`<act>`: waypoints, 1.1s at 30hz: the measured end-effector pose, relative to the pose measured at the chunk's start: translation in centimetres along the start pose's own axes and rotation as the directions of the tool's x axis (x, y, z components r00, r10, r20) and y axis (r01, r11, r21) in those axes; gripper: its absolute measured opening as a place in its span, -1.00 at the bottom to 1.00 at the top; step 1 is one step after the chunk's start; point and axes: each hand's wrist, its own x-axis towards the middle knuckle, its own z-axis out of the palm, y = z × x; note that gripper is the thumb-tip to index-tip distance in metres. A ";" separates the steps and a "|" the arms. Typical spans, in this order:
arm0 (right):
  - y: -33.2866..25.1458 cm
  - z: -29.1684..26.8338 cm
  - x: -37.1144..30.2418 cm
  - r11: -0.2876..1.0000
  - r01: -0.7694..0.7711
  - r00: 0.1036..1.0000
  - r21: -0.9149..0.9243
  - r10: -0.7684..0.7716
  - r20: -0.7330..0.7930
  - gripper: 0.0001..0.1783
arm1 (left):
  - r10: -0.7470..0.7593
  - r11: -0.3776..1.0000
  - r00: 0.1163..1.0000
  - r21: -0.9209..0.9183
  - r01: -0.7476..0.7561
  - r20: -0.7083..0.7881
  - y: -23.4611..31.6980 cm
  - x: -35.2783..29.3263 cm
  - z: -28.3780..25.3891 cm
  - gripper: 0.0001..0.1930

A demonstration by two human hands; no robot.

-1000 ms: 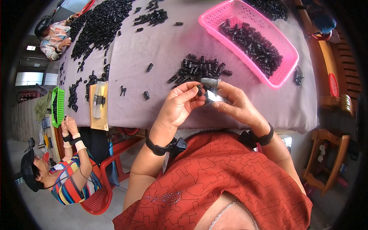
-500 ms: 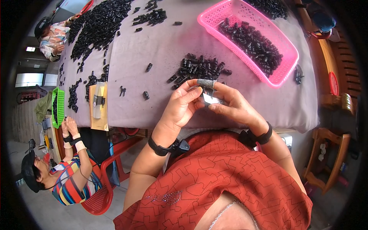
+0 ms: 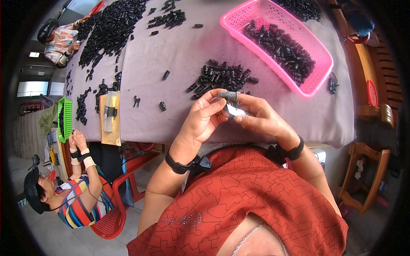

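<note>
At the lower left of the frame, a co-worker in a boldly striped top [image 3: 81, 209] is sitting on a red plastic chair [image 3: 124, 187], both hands lifting near a bright green perforated basket [image 3: 68, 116]. In the upper left, a broad heap of glossy black parts [image 3: 112, 32], small and mostly cylindrical, is spreading over the counter [image 3: 149, 123], whose mauve-grey cloth is wrinkling softly. Right of that, a tan, flat packet [image 3: 110, 137] is lying under a clear plastic piece [image 3: 112, 102]; any print there is staying too small to read. Toward the centre, a few loose parts are resting singly on the cloth. The left hand [image 3: 203, 114] is pressing thumb and fingers together, its grip pinching a small black piece [image 3: 229, 103], mostly hidden, at the middle of the frame. Just beside it, a shiny, flat-faced object [image 3: 235, 111] is reflecting light; the right hand [image 3: 265, 116] is closing its grip around this, a rough grey wrap [image 3: 231, 94] covering its index fingertip. Above the hands, a smaller pile of black parts [image 3: 220, 77] is lying. At upper right, a pink latticed plastic basket [image 3: 301, 32] is holding many more.
</note>
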 end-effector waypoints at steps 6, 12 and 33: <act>0.4 -0.7 0.3 0.995 -0.007 0.999 0.102 0.003 0.040 -0.46 | -0.006 1.000 1.000 0.006 0.006 -0.022 0.1 -0.1 0.3 -0.67; 0.6 -0.7 0.3 0.990 -0.036 0.999 0.133 0.032 0.038 -0.43 | -0.018 1.000 0.999 0.010 0.019 -0.028 0.1 0.0 0.4 -0.67; 0.7 -0.7 0.5 0.983 -0.024 0.995 0.182 0.005 0.102 -0.35 | 0.011 0.999 1.000 0.032 -0.010 -0.019 0.0 0.3 0.0 -0.65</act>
